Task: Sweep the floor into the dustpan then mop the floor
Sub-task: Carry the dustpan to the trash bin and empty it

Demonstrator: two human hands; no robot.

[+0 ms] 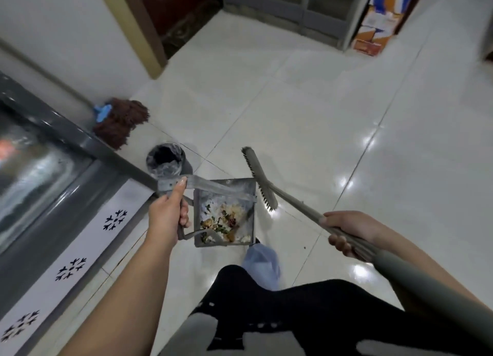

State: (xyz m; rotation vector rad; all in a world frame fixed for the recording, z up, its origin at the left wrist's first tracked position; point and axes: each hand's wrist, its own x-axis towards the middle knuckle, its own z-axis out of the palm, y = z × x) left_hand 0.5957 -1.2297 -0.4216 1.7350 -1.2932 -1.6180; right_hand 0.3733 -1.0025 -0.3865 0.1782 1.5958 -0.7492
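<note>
My left hand (168,211) is wrapped round the dustpan (225,211) handle, fingers curled tight on the grey bar, thumb up along the top strap. The pan hangs just right of those fingers, lifted off the floor (320,115), its tray loaded with scraps (225,223) — white bits, green bits, some brown. My right hand (346,233) grips the broom (260,179) pole, fingers closed under it, thumb on top. The pole runs up and away from that hand to the brush head, which sits right against the pan's far right edge, bristles turned toward the tray. Beyond my left fingertips, a small bin (166,159) with a liner stands on the tiles, near the pan. Further off past the bin — the mop (120,122), brown strands and a blue clip, leaning in the corner by the wall. To the left of my left hand runs a grey glass-fronted cabinet (53,169). Below the pan, a pale blue slipper (262,261) on my foot, dark trousers nearer me.
</note>
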